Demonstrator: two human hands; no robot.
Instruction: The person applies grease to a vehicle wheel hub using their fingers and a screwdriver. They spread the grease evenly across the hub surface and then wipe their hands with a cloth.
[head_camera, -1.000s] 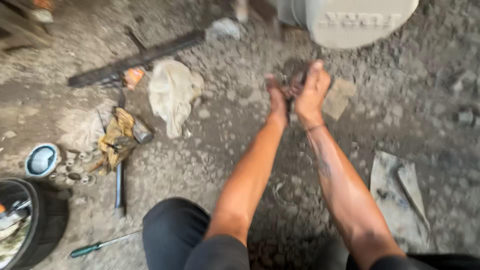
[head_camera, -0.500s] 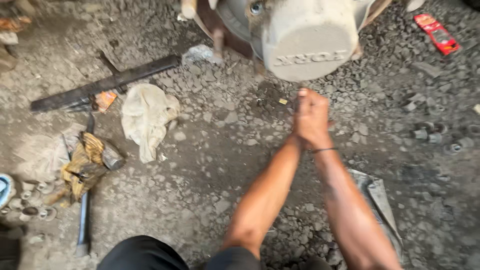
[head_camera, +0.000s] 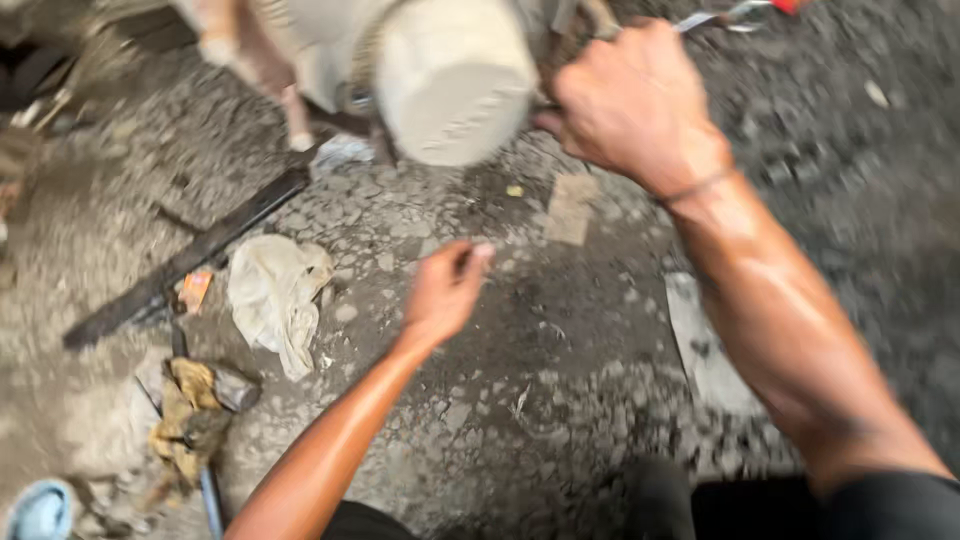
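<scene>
Near the bottom left of the frame, a yellow rag (head_camera: 188, 420) lies on the gravel floor (head_camera: 560, 400), a pale cloth (head_camera: 272, 298) above it. At centre, the left hand (head_camera: 445, 290) hovers loosely curled, holding nothing visible. Upper right, the right hand (head_camera: 632, 105) is clenched against a blurred, pale round machine housing (head_camera: 455, 75); what it grips cannot be told. A dark bar (head_camera: 190, 258) lies left.

Ground (head_camera: 480, 420) is rough, matt grey stone w/ grit. Pale cloth rag (head_camera: 272, 300) looks crumpled and soft; round machine housing (head_camera: 455, 75) is smooth, matt off-white metal. Dark bar (head_camera: 190, 258) looks dull, prob. metal.
</scene>
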